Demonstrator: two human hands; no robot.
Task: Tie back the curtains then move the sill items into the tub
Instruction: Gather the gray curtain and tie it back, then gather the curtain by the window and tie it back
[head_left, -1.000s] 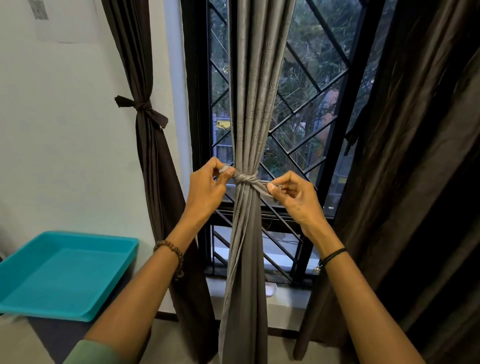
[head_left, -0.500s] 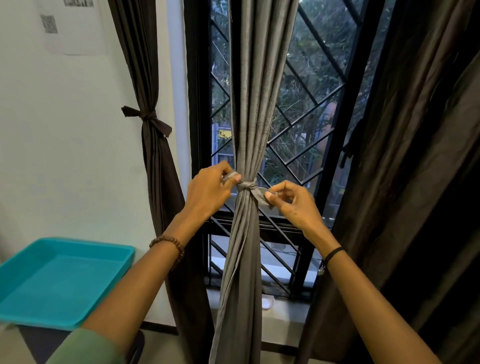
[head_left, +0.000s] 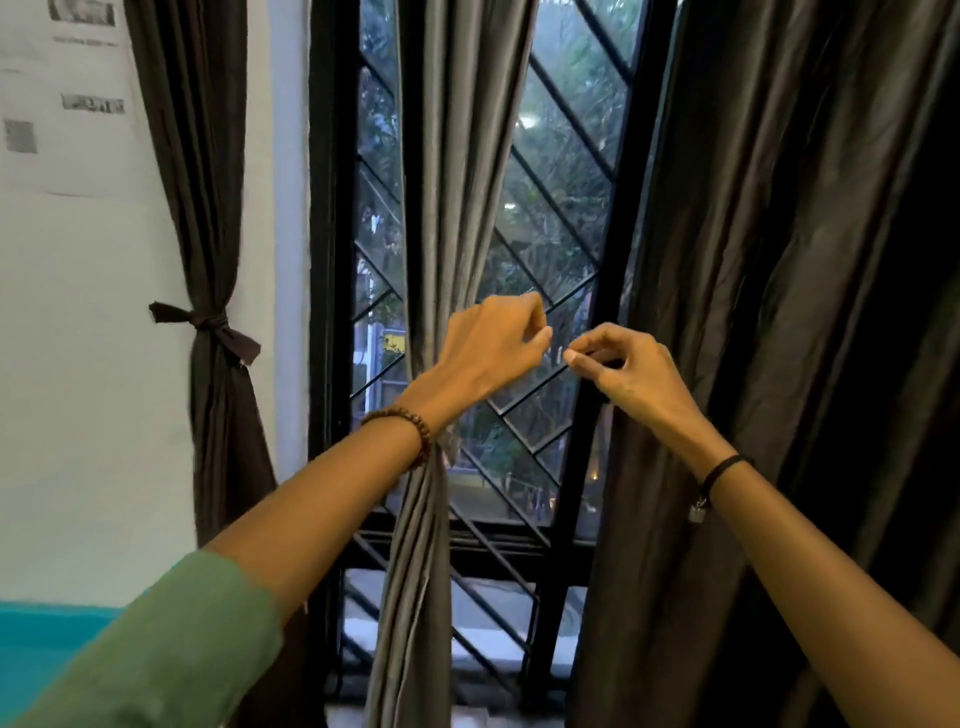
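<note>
Fingers (head_left: 535, 335) of the left hand (head_left: 488, 348) are curled, thumb against forefinger, with nothing visible between them. Those of the right hand (head_left: 631, 374) are pinched together the same way, their tips just apart from the left's. Both hands are raised before the window grille (head_left: 545, 249). Behind the left wrist and its bead bracelet (head_left: 410, 421), the grey curtain (head_left: 457, 156) is cinched in, its tie mostly hidden. The dark left curtain (head_left: 208, 156) is knotted by the wall. The dark right curtain (head_left: 779, 312) hangs loose beside the right hand. The turquoise tub (head_left: 31, 639) shows at lower left, partly behind the green sleeve (head_left: 171, 649).
</note>
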